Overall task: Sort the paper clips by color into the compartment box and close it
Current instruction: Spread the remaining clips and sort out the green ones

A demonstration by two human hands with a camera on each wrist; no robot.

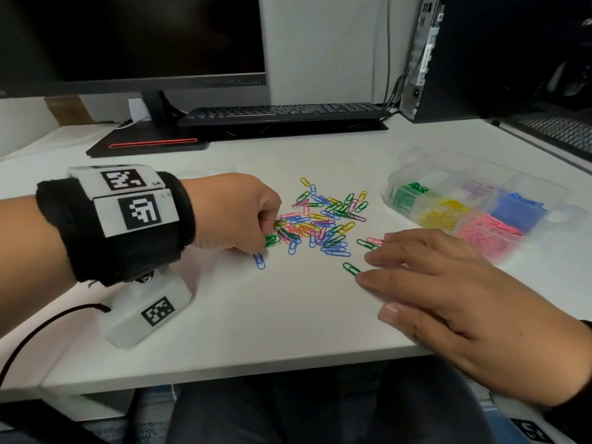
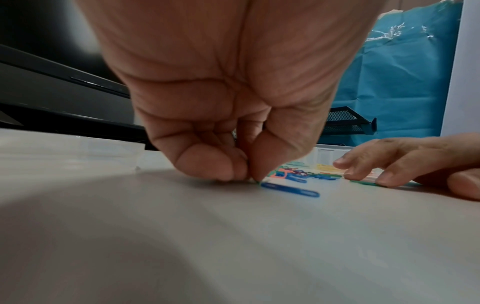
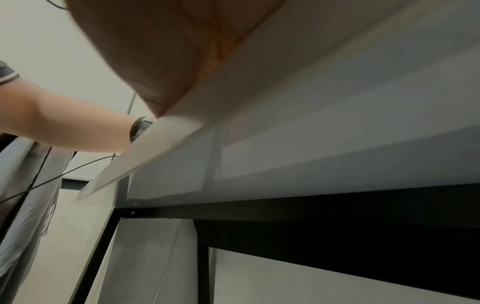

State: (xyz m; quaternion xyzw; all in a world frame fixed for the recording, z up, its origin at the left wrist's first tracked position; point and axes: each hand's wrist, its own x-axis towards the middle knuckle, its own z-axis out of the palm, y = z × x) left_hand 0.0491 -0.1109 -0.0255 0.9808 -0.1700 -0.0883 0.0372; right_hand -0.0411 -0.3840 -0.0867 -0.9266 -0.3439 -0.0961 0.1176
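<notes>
Head view: left hand (image 1: 235, 213) pinches a green clip (image 1: 272, 240) at pile (image 1: 323, 219) edge, right hand (image 1: 448, 283) flat, empty; clips look light, springy, tangle-prone, so pinch one loop.

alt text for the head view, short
A person's left hand pinches green paper clips from a mixed-colour pile on a white desk. The right hand rests flat beside an open compartment box holding sorted clips.

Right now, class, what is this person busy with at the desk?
A person is sorting coloured paper clips. The left hand pinches green clips at the edge of the mixed pile; the right hand rests flat beside it. The open compartment box already holds green, yellow, pink, blue and purple clips.
</notes>
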